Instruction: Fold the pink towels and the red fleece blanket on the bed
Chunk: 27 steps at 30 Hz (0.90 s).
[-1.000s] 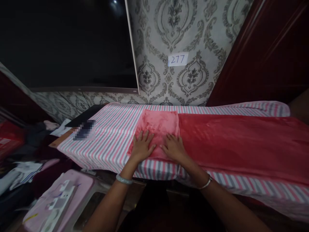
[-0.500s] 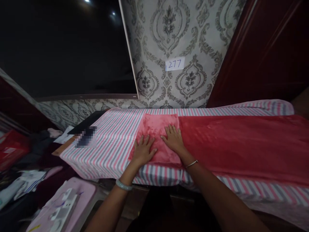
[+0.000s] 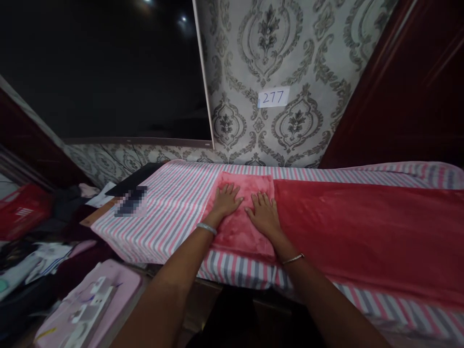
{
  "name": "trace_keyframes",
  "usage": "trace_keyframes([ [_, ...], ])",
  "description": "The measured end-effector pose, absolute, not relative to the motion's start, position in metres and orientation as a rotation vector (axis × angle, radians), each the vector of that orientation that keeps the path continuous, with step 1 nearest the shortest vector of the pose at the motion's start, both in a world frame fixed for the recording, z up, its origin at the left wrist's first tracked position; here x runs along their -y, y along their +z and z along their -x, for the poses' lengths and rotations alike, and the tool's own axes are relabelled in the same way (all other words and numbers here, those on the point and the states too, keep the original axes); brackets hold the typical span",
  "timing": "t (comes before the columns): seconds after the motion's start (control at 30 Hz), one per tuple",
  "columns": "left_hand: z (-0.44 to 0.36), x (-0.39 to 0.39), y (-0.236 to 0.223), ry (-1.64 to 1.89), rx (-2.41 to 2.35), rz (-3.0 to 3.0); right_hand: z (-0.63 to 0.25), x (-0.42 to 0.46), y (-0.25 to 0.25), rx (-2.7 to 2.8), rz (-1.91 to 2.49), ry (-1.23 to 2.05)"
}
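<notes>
A long red plush blanket lies flat over a striped cloth of pink, grey and white. Its left end is folded over, showing a lighter pink-red flap. On the upper left of that flap rests my left hand, palm down with fingers spread. My right hand lies flat near the flap's right edge, where it meets the darker red part. Neither hand grips anything.
A large dark television hangs at the left. The wall bears a paper reading 277. Left of the cloth sits a pixelated dark object. A power strip lies on a pink stool at lower left, beside piled clothes.
My left hand has slid up and slightly right across the flap, away from its near left part. My right hand stays near the flap's right edge. The camera view has shifted a little.
</notes>
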<state>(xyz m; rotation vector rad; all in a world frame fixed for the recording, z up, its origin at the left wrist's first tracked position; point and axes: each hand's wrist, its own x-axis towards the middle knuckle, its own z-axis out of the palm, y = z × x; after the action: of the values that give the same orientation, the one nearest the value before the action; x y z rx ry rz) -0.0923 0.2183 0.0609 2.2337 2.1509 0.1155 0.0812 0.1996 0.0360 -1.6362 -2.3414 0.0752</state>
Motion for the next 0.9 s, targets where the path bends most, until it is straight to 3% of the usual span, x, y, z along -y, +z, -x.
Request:
trace_keyframes([
  [0.33,0.107,-0.267,0.071,0.152,-2.267,-2.061,-0.085,-0.201,0.028,2.369,1.626,-0.052],
  [0.53,0.100,-0.273,0.053,0.304,-2.381,-1.985,-0.090,-0.205,0.012,2.415,1.586,-0.180],
  [0.9,0.103,-0.271,0.043,0.427,-2.308,-2.005,-0.091,-0.312,0.027,2.330,1.602,-0.015],
])
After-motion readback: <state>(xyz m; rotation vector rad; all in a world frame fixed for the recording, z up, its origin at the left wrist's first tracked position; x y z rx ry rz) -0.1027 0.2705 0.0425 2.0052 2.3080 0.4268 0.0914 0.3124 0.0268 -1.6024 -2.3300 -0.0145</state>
